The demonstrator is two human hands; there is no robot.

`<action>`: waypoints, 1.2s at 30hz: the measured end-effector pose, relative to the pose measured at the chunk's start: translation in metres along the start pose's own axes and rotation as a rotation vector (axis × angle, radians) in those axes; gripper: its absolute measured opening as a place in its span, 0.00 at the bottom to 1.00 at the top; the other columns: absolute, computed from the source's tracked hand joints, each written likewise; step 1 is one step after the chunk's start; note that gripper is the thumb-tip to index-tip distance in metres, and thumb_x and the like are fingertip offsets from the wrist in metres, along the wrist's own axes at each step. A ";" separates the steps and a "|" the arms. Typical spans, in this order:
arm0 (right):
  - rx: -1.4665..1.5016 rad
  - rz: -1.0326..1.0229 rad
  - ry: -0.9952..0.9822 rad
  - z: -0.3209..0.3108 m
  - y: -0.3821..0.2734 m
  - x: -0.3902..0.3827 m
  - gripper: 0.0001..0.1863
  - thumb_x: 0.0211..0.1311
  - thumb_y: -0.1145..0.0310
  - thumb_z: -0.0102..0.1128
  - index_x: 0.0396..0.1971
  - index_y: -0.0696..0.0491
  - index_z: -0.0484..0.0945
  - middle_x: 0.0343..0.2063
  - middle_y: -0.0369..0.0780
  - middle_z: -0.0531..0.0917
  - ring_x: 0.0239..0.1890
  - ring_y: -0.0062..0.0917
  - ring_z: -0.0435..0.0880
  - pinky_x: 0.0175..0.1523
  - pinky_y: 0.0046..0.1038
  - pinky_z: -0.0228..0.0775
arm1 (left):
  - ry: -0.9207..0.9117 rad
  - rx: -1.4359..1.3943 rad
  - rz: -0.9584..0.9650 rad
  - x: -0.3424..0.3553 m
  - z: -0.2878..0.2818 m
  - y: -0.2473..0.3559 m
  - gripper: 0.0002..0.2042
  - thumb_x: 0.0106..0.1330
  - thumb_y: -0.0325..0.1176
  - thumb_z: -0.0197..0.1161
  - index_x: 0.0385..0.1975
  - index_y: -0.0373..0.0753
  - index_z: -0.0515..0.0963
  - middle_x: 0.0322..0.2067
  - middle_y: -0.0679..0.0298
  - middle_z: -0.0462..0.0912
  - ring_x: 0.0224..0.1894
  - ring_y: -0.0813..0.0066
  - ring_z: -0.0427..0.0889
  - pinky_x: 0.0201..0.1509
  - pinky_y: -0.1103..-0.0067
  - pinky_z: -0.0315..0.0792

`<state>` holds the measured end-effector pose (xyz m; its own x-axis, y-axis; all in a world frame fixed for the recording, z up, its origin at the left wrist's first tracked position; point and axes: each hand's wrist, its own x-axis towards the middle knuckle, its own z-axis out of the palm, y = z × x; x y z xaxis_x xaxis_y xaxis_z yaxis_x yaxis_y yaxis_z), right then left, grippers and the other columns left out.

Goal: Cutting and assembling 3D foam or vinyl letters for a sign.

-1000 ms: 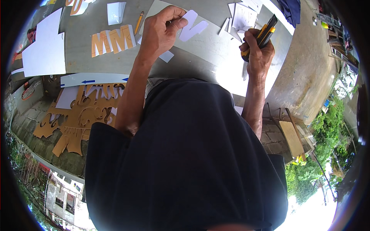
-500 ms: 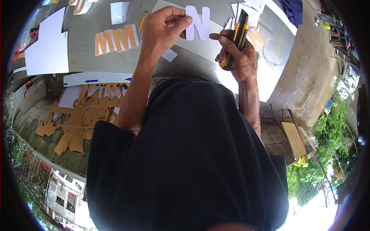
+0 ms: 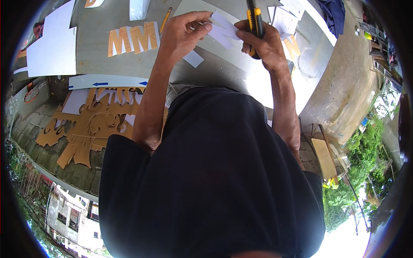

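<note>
Pinched in my left hand (image 3: 183, 36) is a flat white letter N cutout (image 3: 224, 22), gripped at its left side and turned aslant. My right hand (image 3: 269, 45) grips a black and yellow utility knife (image 3: 258, 21), pointing away from me. Thumb and forefinger of that same hand also touch the right edge of the N. Whether the knife's blade is out cannot be made out. Left of my left hand lie brown-faced M cutouts (image 3: 144, 38) with drawn lines, beside a yellow pencil (image 3: 166, 19). A small white scrap (image 3: 193, 59) sits near my left wrist.
White cut pieces (image 3: 286, 19) and a brown N (image 3: 292, 46) lie beyond my right hand on the grey table (image 3: 92, 56). A large white sheet (image 3: 51, 49) is at the left. Lower down rests cut-out brown cardboard (image 3: 90, 124). Dark blue cloth (image 3: 332, 15) hangs far right.
The N has tilted from upright to aslant. My right hand has moved up and left, bringing its fingertips onto the N's right edge, with the knife still in it.
</note>
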<state>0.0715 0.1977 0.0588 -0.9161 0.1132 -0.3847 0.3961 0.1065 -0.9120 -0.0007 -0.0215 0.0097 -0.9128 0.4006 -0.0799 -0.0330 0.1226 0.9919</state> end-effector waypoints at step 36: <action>-0.447 0.079 -0.017 0.012 0.041 -0.035 0.17 0.74 0.63 0.57 0.55 0.58 0.73 0.30 0.46 0.86 0.24 0.29 0.86 0.33 0.31 0.78 | -0.282 0.590 0.219 0.062 -0.010 -0.050 0.19 0.61 0.17 0.61 0.53 0.38 0.82 0.45 0.56 0.80 0.53 0.57 0.78 0.53 0.67 0.77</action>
<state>0.1193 0.1865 0.0329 -0.8814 0.1227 -0.4562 0.4495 0.5149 -0.7300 -0.0601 -0.0118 -0.0435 -0.7295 0.6839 0.0138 0.4401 0.4538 0.7748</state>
